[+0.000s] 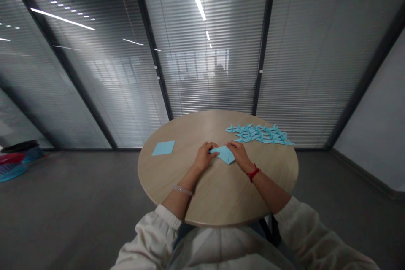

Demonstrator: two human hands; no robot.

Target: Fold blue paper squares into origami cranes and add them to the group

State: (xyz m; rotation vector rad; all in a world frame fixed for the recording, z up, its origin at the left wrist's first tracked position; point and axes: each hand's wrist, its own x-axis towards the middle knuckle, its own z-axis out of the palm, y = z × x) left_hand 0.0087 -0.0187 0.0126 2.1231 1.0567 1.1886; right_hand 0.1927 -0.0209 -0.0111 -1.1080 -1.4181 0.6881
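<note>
While blue origami cranes [261, 134] are massing toward one o'clock on a round table [221, 198] and a flat blue sheet [163, 148] is lying at ten, the left hand [205, 155] is pinching a folded blue paper [225, 156] near centre, the right hand [239, 155] touching its three-o'clock side, grip unclear.

Flat paper [163, 148] left, cranes [261, 134] right (on table [221, 204]), folded sheet [226, 156] between.

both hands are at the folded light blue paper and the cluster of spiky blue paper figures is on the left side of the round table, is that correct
No, the cluster of spiky light blue paper figures is on the right side of the round pale wooden table, as the head view shows; the left hand and right hand are indeed at the folded light blue paper.
</note>
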